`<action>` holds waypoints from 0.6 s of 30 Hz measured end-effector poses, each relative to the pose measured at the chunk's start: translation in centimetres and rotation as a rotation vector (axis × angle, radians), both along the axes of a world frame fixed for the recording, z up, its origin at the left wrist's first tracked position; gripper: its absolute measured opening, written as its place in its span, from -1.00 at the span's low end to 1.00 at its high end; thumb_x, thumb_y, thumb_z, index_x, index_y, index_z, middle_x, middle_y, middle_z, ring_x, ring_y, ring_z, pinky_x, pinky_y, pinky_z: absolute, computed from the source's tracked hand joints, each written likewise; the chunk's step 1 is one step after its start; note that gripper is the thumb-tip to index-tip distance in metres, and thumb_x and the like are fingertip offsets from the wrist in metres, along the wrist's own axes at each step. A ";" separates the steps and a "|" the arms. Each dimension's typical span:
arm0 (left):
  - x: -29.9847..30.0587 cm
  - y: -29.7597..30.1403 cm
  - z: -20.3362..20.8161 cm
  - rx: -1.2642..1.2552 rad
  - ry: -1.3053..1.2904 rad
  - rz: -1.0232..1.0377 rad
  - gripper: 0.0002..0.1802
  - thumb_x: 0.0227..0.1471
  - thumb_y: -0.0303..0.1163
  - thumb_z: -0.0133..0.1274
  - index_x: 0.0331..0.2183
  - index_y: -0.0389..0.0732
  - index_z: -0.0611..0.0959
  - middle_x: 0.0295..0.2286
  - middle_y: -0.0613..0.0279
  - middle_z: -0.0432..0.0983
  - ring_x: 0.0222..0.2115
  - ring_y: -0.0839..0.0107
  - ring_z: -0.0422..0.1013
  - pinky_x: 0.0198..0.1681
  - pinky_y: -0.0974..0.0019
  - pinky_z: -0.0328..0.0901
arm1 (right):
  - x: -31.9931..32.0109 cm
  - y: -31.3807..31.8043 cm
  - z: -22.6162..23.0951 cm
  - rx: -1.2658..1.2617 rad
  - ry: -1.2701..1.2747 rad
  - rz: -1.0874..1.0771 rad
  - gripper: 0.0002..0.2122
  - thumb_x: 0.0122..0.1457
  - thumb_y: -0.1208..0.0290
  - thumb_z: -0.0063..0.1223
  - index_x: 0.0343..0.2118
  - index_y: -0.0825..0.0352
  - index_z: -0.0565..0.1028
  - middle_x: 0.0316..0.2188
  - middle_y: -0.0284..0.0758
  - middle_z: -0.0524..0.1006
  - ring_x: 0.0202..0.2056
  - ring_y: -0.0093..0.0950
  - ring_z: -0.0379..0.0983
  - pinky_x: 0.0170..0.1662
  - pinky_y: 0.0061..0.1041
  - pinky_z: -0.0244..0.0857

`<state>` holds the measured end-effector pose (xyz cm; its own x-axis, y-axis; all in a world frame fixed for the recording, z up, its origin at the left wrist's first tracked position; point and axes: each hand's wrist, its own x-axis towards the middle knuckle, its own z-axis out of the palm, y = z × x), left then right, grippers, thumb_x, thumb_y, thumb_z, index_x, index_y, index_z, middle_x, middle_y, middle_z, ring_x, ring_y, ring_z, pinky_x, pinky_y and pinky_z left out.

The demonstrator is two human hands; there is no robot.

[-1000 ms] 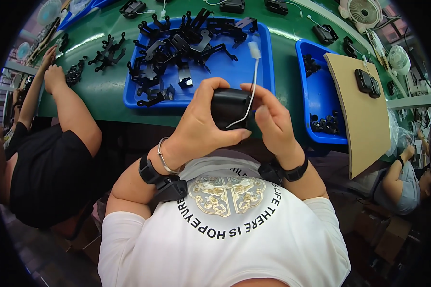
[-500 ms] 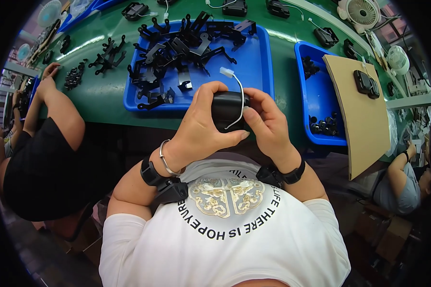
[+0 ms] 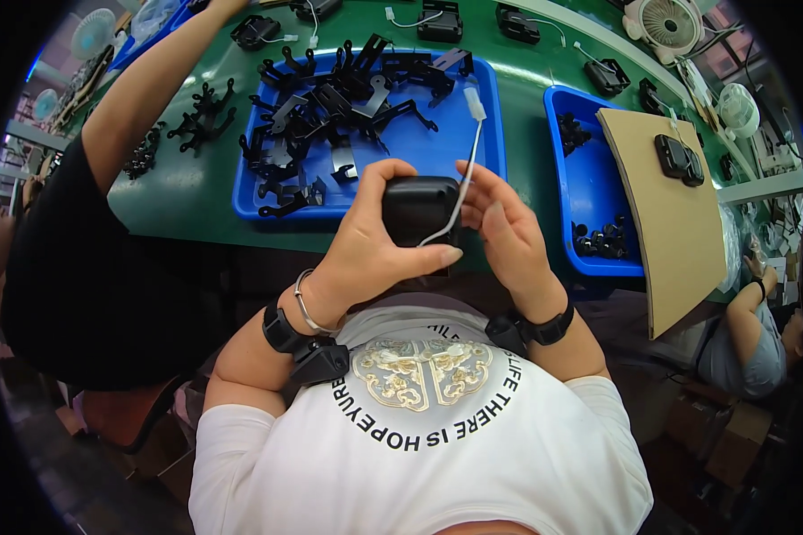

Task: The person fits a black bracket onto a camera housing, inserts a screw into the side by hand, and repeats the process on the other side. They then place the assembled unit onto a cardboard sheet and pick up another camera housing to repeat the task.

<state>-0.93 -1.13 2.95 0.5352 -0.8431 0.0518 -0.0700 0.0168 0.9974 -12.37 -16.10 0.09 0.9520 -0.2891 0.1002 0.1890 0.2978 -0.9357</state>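
Note:
A black rounded housing (image 3: 417,209) is gripped in my left hand (image 3: 355,239), with the thumb along its near edge and the fingers round its far side. From the housing a thin white cable (image 3: 464,183) rises to a white plug connector (image 3: 475,102) that stands over the blue tray. My right hand (image 3: 516,239) is just right of the housing, its thumb apart from the fingers. The cable crosses in front of its index fingertip; whether they touch is hard to make out. No grip by this hand shows.
Behind my hands, a blue tray (image 3: 473,168) bears a heap of black brackets (image 3: 335,98). A second blue tray (image 3: 607,266) with small black parts is at right, beside a cardboard sheet (image 3: 665,218). A co-worker's arm (image 3: 143,94) reaches across the green table at left.
My right hand has come off the housing, and its fingers have spread. The cable and connector now point up and right. At left, the co-worker's arm has reached farther over the table.

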 end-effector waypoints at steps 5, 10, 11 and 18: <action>-0.1 -0.2 0.3 -0.095 0.553 0.056 -0.33 -0.17 -0.37 0.20 -0.05 -0.19 0.20 -0.17 0.15 0.28 -0.18 0.36 0.31 -0.09 0.25 0.26 | -0.9 1.2 0.6 -0.503 -0.153 -0.042 -0.41 0.14 0.39 0.00 0.16 0.44 0.02 0.04 -0.17 0.25 -0.02 -0.46 0.27 0.04 -0.50 0.14; -1.2 -0.6 0.7 -0.251 0.918 0.004 -0.34 -0.14 -0.43 0.14 -0.02 -0.21 0.19 -0.13 0.15 0.28 -0.13 0.35 0.30 -0.04 0.23 0.23 | -1.0 0.6 -0.1 -0.695 -0.102 -0.181 -0.39 0.13 0.42 0.00 0.18 0.42 -0.01 0.04 -0.18 0.24 -0.02 -0.46 0.27 0.06 -0.49 0.12; -1.1 -0.5 0.7 -0.226 0.854 -0.017 -0.31 -0.15 -0.43 0.14 0.01 -0.22 0.18 -0.13 0.14 0.28 -0.12 0.35 0.29 -0.03 0.24 0.21 | -1.0 0.3 0.3 -0.509 -0.105 -0.110 -0.39 0.12 0.42 0.01 0.18 0.42 -0.01 0.02 -0.18 0.25 -0.03 -0.47 0.28 0.04 -0.50 0.15; -0.7 0.9 2.7 -0.114 0.421 -0.313 -0.08 -0.34 -0.47 0.25 0.08 -0.26 0.16 -0.08 0.10 0.21 -0.06 0.33 0.24 0.03 0.27 0.14 | -2.3 -1.4 5.0 0.165 -0.047 0.245 -0.43 0.08 0.45 0.05 0.12 0.40 0.06 -0.08 -0.23 0.32 -0.12 -0.53 0.32 -0.11 -0.56 0.29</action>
<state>-1.64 -0.19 5.64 0.2532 -0.9673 -0.0128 0.3611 0.0822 0.9289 -14.63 -17.50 5.12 0.9909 -0.0676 0.1165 0.1347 0.4874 -0.8628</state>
